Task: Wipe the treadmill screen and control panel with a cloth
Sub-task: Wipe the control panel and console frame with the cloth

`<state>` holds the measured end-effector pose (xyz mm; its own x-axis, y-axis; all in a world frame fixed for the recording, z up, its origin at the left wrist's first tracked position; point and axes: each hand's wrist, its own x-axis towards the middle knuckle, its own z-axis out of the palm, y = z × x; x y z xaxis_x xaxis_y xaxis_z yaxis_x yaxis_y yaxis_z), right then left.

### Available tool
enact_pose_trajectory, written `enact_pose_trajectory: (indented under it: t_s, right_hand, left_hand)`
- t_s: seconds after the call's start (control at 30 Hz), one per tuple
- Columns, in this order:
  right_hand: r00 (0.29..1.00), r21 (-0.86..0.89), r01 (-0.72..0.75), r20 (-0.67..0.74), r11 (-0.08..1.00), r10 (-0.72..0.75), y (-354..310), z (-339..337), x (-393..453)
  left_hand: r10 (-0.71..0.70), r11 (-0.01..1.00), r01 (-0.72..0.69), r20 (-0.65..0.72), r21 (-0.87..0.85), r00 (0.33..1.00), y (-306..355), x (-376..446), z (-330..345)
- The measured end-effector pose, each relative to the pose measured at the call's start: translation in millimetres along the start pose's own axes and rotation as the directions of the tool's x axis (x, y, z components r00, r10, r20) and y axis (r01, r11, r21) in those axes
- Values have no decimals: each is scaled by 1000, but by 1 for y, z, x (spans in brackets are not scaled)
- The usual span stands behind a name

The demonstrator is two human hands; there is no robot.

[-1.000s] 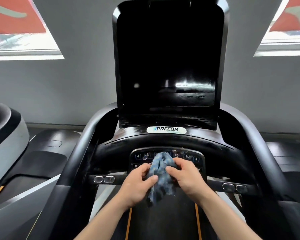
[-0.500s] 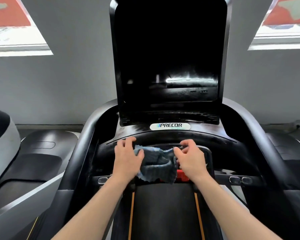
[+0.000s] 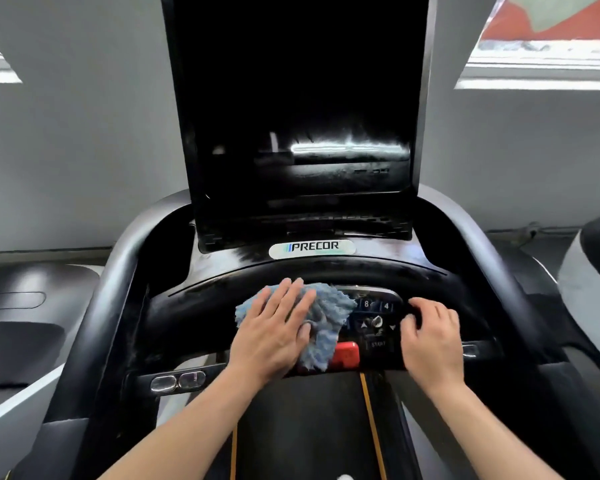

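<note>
Panel: we face a glossy black oval control panel (image 3: pixel 371 317) with numbered keys and a red stop button (image 3: pixel 345 353).
Cloth: our crumpled blue-grey microfibre cloth (image 3: pixel 326 317) covers the panel's left half.
Left hand (image 3: pixel 274 327): we press it flat, fingers straight, on the cloth.
Right hand (image 3: pixel 430 337): fingers curled on the panel's right edge, holding nothing.
Screen: a dark tilted glass screen (image 3: pixel 298 109) rises behind the panel, streaked with reflections.
Room: grey wall (image 3: pixel 84 133) behind the panel, bright windows (image 3: pixel 548 64) at both sides.
</note>
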<state>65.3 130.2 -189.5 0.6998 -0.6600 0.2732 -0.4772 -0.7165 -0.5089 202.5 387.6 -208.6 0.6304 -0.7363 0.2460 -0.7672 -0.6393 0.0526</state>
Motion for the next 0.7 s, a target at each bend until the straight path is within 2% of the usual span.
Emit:
enact_pose_trajectory:
  t_s: [0.03, 0.07, 0.13, 0.17, 0.23, 0.3, 0.4, 0.53, 0.7]
  right_hand:
    - [995, -44, -67, 73, 997, 70, 16, -3, 9]
    - [969, -90, -115, 211, 989, 132, 30, -5, 16]
    - [827, -193, -96, 531, 977, 186, 49, -7, 22]
    - [754, -247, -7, 636, 969, 168, 55, -9, 22]
    - [662, -322, 288, 748, 902, 56, 62, -11, 23]
    - [604, -343, 463, 797, 817, -8, 66, -7, 25]
    - [575, -352, 529, 818, 772, -21, 64, 1, 24]
    - [648, -381, 557, 755, 738, -99, 73, 5, 21]
    - [693, -297, 545, 686, 784, -221, 83, 9, 16]
  left_hand:
    - [-40, 999, 40, 11, 3, 999, -6, 0, 0]
    - [-88, 996, 88, 27, 4, 996, -10, -2, 0]
    - [-162, 987, 162, 57, 11, 985, -13, -7, -2]
    - [-177, 984, 176, 71, 23, 982, -11, -8, -2]
    - [-152, 988, 147, 119, 48, 981, -5, -1, -4]
    - [-69, 997, 61, 168, 52, 983, 9, 16, -6]
    - [104, 993, -115, 247, 31, 963, 41, 44, -5]
    - [282, 950, -307, 264, 55, 922, 92, 73, 8]
    - [368, 895, -416, 258, 163, 893, 109, 69, 27]
